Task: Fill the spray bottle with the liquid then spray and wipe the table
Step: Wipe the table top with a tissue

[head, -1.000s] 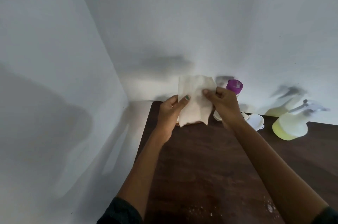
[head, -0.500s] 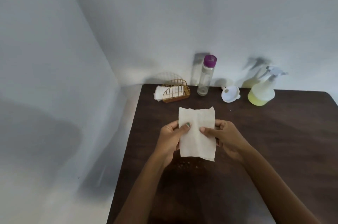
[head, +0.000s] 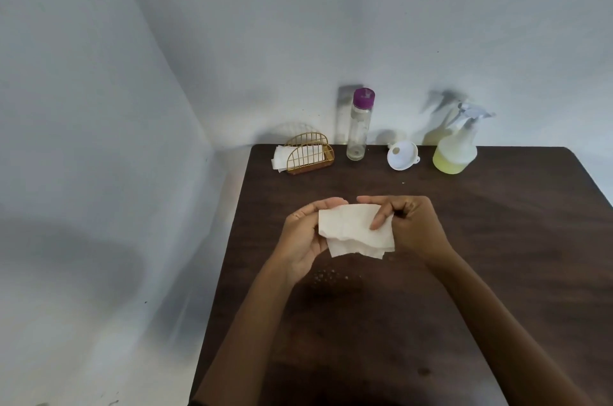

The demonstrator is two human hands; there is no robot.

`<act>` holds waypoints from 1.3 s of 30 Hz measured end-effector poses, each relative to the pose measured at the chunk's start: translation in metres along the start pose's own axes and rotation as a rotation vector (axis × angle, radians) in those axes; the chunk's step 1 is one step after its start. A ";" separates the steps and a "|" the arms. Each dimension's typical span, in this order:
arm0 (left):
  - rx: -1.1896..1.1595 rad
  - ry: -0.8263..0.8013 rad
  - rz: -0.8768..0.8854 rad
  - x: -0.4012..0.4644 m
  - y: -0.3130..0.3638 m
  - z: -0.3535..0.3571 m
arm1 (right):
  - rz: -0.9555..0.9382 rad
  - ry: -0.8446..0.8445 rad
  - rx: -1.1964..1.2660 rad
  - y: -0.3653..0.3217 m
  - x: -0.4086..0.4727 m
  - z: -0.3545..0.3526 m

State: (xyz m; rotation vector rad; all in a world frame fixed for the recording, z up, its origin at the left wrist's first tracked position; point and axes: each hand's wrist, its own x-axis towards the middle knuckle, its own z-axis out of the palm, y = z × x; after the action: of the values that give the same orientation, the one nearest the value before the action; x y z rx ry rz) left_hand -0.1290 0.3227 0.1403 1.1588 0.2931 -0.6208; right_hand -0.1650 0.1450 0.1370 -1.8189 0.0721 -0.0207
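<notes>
Both hands now fold a white paper napkin (head: 355, 229) in half above the table's (head: 497, 239) center, left hand (head: 306, 236) cupping it, right hand (head: 411, 226) pinching it. Half a second ago it hung unfolded, so wiping looks imminent. Droplets (head: 326, 276) glisten at six o'clock below; the filled spray bottle (head: 456, 148) stands at one o'clock.

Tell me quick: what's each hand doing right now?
Left hand: closed on the paper napkin.
Right hand: closed on the same napkin.
</notes>
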 end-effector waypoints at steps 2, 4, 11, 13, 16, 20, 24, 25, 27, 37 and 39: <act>-0.088 0.004 -0.038 -0.001 -0.001 0.002 | 0.003 0.037 -0.044 0.002 -0.002 -0.001; -0.130 0.024 -0.099 -0.002 -0.002 0.001 | -0.004 0.067 -0.097 0.003 -0.004 -0.002; 0.082 0.040 -0.146 -0.004 -0.009 0.004 | -0.062 0.031 -0.230 0.001 -0.010 0.000; 0.097 0.059 -0.115 -0.004 -0.010 0.004 | -0.072 -0.010 -0.237 0.001 -0.010 -0.002; 0.117 0.071 -0.072 -0.003 -0.008 0.003 | 0.009 -0.047 0.041 0.001 -0.010 -0.007; 0.195 0.040 -0.025 -0.004 -0.004 0.001 | 0.163 -0.019 0.510 0.003 -0.004 -0.018; 0.227 -0.048 -0.023 -0.005 -0.005 0.004 | 0.262 -0.186 0.557 0.017 -0.001 -0.014; 0.216 -0.068 -0.023 -0.005 -0.006 0.005 | 0.315 -0.268 0.572 0.021 -0.002 -0.011; 0.209 -0.067 -0.010 -0.005 -0.008 0.006 | 0.404 -0.409 0.647 0.029 -0.007 -0.001; 0.305 0.275 0.061 0.020 -0.046 -0.024 | 0.782 0.238 0.858 0.061 -0.006 0.030; 0.368 0.389 0.093 0.027 -0.065 -0.042 | 0.796 0.492 0.738 0.077 0.003 0.027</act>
State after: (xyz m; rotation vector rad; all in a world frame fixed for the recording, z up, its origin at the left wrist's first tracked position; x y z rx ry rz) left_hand -0.1419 0.3365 0.0604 1.6411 0.4652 -0.3706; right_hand -0.1637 0.1524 0.0560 -0.9210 0.9967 0.0625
